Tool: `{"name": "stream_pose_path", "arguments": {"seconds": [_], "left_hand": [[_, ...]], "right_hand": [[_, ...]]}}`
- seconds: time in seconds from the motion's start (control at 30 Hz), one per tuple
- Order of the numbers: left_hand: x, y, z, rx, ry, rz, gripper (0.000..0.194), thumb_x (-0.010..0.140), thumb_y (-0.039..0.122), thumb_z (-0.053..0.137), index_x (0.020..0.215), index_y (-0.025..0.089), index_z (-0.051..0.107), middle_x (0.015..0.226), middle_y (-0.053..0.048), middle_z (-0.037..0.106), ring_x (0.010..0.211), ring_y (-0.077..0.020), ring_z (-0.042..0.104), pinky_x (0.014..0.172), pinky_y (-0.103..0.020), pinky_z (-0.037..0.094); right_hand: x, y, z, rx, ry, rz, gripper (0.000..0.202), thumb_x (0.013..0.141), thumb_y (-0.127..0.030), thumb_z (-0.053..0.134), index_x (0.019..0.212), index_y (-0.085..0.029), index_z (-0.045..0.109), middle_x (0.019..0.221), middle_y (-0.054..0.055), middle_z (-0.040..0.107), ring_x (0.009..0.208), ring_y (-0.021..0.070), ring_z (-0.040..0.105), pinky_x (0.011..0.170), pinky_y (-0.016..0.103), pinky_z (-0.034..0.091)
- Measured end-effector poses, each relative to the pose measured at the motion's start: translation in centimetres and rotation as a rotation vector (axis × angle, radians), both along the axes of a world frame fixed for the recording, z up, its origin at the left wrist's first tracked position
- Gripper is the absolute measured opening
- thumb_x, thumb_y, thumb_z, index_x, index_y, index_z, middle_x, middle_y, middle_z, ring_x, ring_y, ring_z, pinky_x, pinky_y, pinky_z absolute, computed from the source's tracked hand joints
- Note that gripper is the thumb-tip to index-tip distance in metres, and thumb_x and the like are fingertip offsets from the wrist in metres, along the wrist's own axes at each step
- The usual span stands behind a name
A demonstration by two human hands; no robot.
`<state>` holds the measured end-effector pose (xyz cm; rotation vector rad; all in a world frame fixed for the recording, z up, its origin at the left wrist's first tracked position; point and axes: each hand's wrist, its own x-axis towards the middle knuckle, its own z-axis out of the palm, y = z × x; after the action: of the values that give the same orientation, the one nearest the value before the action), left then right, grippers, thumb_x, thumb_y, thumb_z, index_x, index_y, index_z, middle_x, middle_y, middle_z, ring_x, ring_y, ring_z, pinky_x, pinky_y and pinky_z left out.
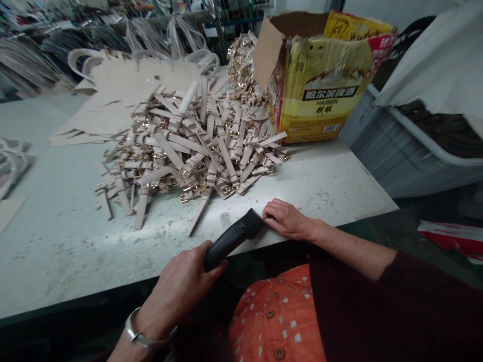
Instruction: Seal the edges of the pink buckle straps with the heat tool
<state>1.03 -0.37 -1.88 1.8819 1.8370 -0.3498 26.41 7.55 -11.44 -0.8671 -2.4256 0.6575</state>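
Observation:
My left hand (184, 281) is closed round the handle of a black handheld tool (236, 236) with a curved grip and a wider head. The tool points up and right, over the front edge of the table. At its head, the fingers of my right hand (289, 219) are curled and pressed together. What they pinch is hidden; a small pale tip shows just behind the hand. Beyond both hands lies a large heap of beige buckle straps (204, 146) with gold-coloured buckles. One strap (199, 213) sticks out of the heap toward me.
A yellow cardboard box (315, 95) with open flaps stands behind the heap at the right. Beside it is another pile of buckled pieces (243, 65). Flat beige bag panels with handles (124, 85) lie at the back left. A grey plastic bin (407, 151) stands right of the table (86, 261).

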Motion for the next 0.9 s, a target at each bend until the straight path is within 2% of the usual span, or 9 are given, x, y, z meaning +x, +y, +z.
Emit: {"name": "stream_pose_path", "arguments": {"seconds": [0.17,0.3,0.43,0.6,0.7,0.9], "left_hand": [[-0.5,-0.5,1.2,-0.053,0.083,0.035,0.03,0.081,0.049,0.041,0.088,0.024,0.055,0.07,-0.002,0.066,0.069,-0.0189,0.064,0.057,-0.024,0.035],[0.6,-0.9,2.0,-0.107,0.12,-0.038,0.027,0.082,0.046,0.039,0.093,0.025,0.054,0.079,-0.003,0.069,0.076,-0.0219,0.066,0.061,-0.027,0.037],[2.2,-0.1,1.9,-0.075,0.17,-0.133,0.026,0.083,0.043,0.04,0.091,0.024,0.054,0.08,-0.004,0.069,0.074,-0.0224,0.066,0.06,-0.028,0.037],[3.6,1.0,1.5,-0.009,0.219,-0.179,0.025,0.082,0.041,0.042,0.092,0.022,0.055,0.078,-0.006,0.069,0.076,-0.0215,0.066,0.06,-0.027,0.037],[3.3,0.7,1.4,0.003,0.197,-0.178,0.025,0.083,0.041,0.041,0.093,0.023,0.054,0.078,-0.006,0.069,0.077,-0.022,0.066,0.06,-0.027,0.037],[1.4,-0.6,1.7,-0.092,0.202,-0.1,0.026,0.083,0.045,0.04,0.093,0.024,0.053,0.08,-0.004,0.069,0.075,-0.0213,0.066,0.058,-0.026,0.035]], "right_hand": [[0.0,0.0,-0.1,-0.011,0.024,0.004,0.009,0.089,-0.014,0.043,0.083,-0.018,0.049,0.08,0.004,0.054,0.077,0.0177,0.044,0.074,0.03,0.038],[0.1,-0.2,-0.2,-0.063,0.066,-0.009,0.013,0.09,-0.012,0.039,0.095,-0.017,0.049,0.087,0.005,0.056,0.082,0.0184,0.047,0.078,0.031,0.039],[0.3,-0.2,-0.2,-0.128,0.101,-0.015,0.028,0.086,-0.007,0.037,0.11,-0.017,0.046,0.091,0.005,0.057,0.085,0.0188,0.049,0.08,0.032,0.042],[0.5,0.0,-0.3,-0.119,0.139,-0.017,0.044,0.079,-0.001,0.037,0.12,-0.017,0.043,0.107,0.009,0.055,0.096,0.0204,0.05,0.086,0.037,0.043],[0.4,0.1,-0.6,-0.119,0.182,-0.013,0.048,0.078,-0.001,0.037,0.123,-0.016,0.042,0.111,0.01,0.055,0.099,0.0201,0.051,0.089,0.037,0.043],[0.0,0.3,-1.1,-0.111,0.215,-0.031,0.045,0.078,0.0,0.038,0.119,-0.014,0.047,0.098,0.008,0.058,0.089,0.0179,0.054,0.084,0.035,0.045]]}}
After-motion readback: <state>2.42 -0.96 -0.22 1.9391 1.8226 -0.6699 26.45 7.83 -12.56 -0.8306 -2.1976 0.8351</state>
